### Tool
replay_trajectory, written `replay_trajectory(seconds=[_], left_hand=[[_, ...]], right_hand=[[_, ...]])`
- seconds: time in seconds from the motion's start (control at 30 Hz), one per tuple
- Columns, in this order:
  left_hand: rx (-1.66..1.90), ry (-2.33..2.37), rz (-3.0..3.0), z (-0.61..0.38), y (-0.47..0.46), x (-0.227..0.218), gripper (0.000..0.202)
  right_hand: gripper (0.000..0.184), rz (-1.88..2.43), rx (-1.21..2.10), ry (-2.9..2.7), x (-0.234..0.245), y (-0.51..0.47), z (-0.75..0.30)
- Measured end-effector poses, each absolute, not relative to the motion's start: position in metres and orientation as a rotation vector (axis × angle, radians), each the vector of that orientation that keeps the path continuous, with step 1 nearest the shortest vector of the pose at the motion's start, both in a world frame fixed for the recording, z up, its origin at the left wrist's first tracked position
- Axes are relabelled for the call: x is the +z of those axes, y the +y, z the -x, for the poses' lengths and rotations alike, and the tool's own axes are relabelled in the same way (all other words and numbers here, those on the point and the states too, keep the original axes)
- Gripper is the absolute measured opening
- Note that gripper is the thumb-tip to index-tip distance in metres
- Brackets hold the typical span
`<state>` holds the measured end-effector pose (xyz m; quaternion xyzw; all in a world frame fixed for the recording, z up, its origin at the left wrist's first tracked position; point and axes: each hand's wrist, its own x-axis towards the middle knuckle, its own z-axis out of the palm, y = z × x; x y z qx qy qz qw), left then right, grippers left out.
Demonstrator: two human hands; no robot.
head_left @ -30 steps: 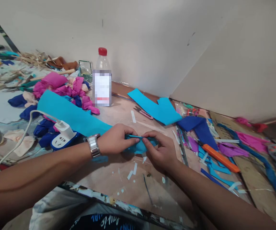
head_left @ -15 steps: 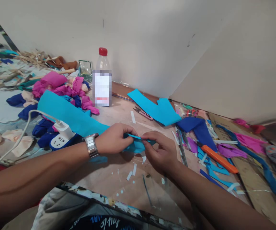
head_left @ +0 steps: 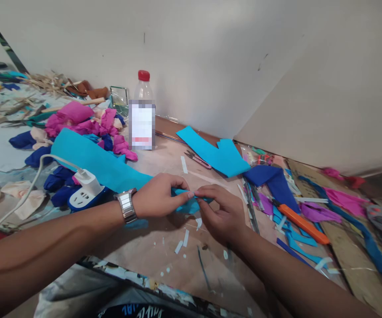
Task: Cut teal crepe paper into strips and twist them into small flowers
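Folded blue cloth-like piece (head_left: 187, 208) was pinched between my left hand (head_left: 159, 196) and right hand (head_left: 223, 212), fingertips (head_left: 190, 194) newly closer, likely steadying it.

I count two hands (head_left: 159, 196) (head_left: 222, 212), one bottle (head_left: 143, 92), one wristwatch (head_left: 127, 206).

wall (head_left: 191, 53): off-white, dark-marked, angled at right | tabletop (head_left: 134, 251): pinkish-brown, pale-flecked front edge (head_left: 153, 285) | light: uneven across wall

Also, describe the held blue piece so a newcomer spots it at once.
Over the table, find the left hand, silver watch at the wrist, facing the right hand. Both pinch the small blue piece; unlike the larger blue sheet beyond, it is held.
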<state>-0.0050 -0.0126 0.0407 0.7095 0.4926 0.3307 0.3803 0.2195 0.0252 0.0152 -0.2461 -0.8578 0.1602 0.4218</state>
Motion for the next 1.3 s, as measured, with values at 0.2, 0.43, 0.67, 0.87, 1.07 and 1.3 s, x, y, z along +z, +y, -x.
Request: replay_trajectory(seconds=[0.2, 0.43, 0.67, 0.87, 1.07, 1.3], left_hand=[[0.884, 1.245, -1.774, 0.005, -0.011, 0.038, 0.02], [0.916, 1.228, -1.823, 0.005, -0.011, 0.038, 0.02], [0.948, 1.193, -1.83, 0.004, -0.012, 0.037, 0.02], [0.984, 1.17, -1.843, 0.004, -0.013, 0.036, 0.019], [1.032, 1.158, -1.891, 0.0, -0.015, 0.034, 0.02], [1.052, 1.249, -2.185, 0.0, -0.016, 0.028, 0.024]], right_hand=[[0.015, 0.62, 0.409, -2.161, 0.016, 0.025, -0.22], [0.013, 0.632, 0.384, -2.161, 0.015, 0.027, -0.22], [0.009, 0.68, 0.36, -2.196, 0.014, 0.027, -0.221], [0.007, 0.715, 0.35, -2.188, 0.016, 0.024, -0.22], [0.006, 0.734, 0.408, -2.21, 0.014, 0.025, -0.221], [0.005, 0.753, 0.444, -2.208, 0.013, 0.024, -0.221]])
